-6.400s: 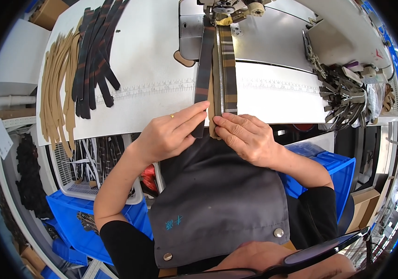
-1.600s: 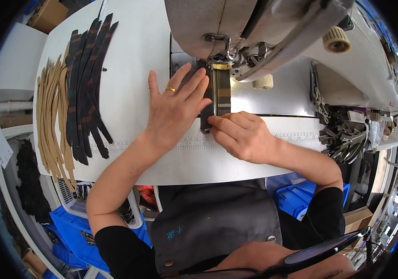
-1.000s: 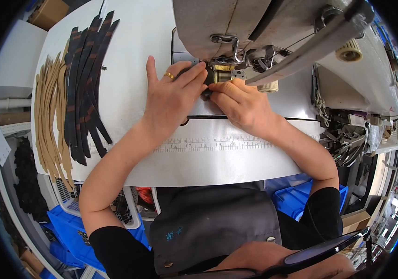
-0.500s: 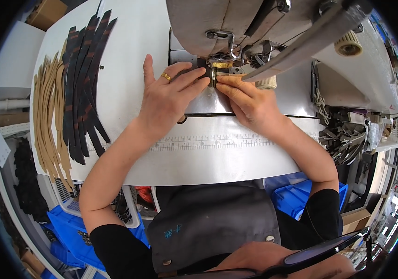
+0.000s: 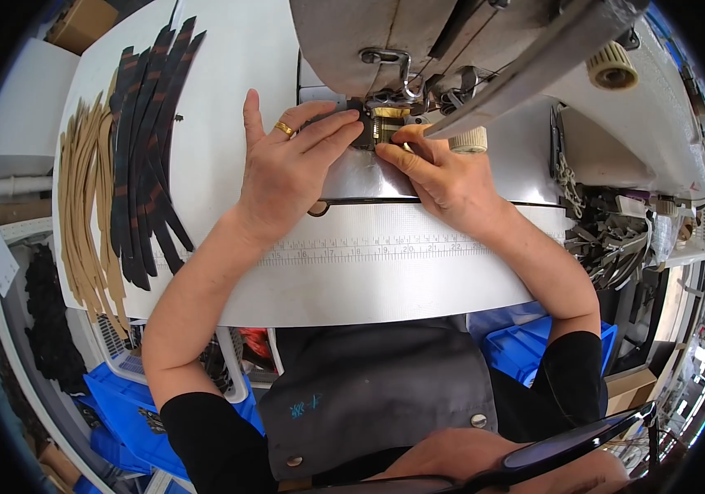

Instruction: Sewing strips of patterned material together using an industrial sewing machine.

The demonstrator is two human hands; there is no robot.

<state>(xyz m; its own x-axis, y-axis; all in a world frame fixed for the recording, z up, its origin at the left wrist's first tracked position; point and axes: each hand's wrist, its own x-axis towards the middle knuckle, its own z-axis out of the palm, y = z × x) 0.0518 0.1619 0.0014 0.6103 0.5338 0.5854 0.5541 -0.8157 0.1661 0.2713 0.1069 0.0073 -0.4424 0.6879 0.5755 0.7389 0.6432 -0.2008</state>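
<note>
A sewing machine (image 5: 369, 33) reaches over the work surface from the top of the view. Beside its presser foot and a brass-coloured part (image 5: 389, 113) lies a small dark piece (image 5: 365, 137), partly under my fingers. Stretched out nearly flat, the fingers of my left hand (image 5: 282, 169) rest against its left side, and the thumb points away. On the other side, the thumb and bent fingers of my right hand (image 5: 451, 171) are pressed together close to the foot. What they pinch is mostly hidden.
Dark strips (image 5: 151, 148) and tan strips (image 5: 89, 198) lie in bundles at the left. A ruler scale (image 5: 352, 249) runs along the table's near side. Blue crates (image 5: 126, 420) stand below, and a curved grey lever (image 5: 534, 74) hangs above my right hand. Scraps (image 5: 612, 243) are heaped at the right.
My left fingertips have shifted slightly left, exposing more of the dark piece. My right fingers have bent more and changed their pinch beside the presser foot.
</note>
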